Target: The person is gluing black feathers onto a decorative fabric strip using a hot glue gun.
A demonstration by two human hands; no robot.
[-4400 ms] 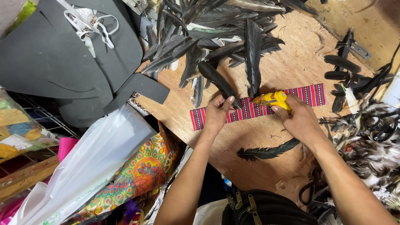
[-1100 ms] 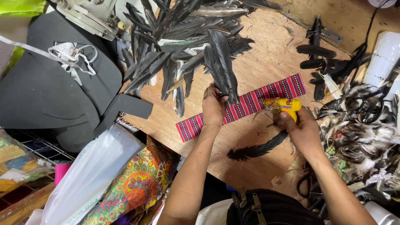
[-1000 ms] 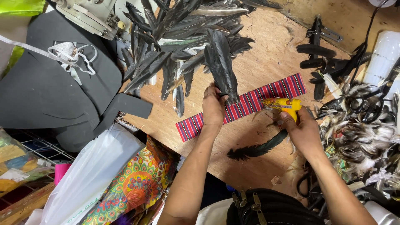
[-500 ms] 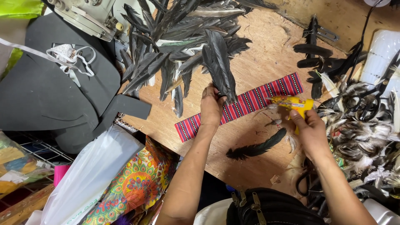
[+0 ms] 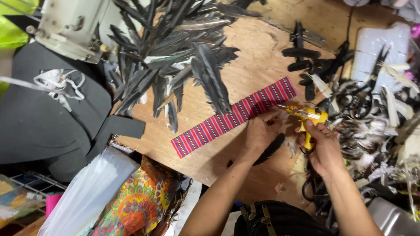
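i see the glue gun [image 5: 309, 117], small and yellow with an orange-smeared nozzle pointing left, upright in the right hand [image 5: 323, 146], whose fingers are wrapped tight round its grip. it sits just off the right end of the fabric strip [image 5: 234, 116], a long narrow band of red, pink and dark stripes lying slantwise across the wooden tabletop [image 5: 258, 61], its left end lower than its right. two dark feathers [image 5: 213, 83] stand up from the strip's upper edge near its middle, their quill ends on the fabric. my left hand [image 5: 261, 131] lies just below the strip's right part, fingers loosely curled with the tips near the nozzle; i cannot tell whether it pinches anything. a single black feather [image 5: 267, 150] lies on the tabletop under that hand, partly hidden by it. further left, a big heap of black feathers [image 5: 162, 48] spreads toward a white sewing machine [image 5: 72, 26] and dark foam sheets [image 5: 43, 118]. to the right, speckled feathers [image 5: 376, 144] pile up with black scissors [image 5: 354, 100] among them.
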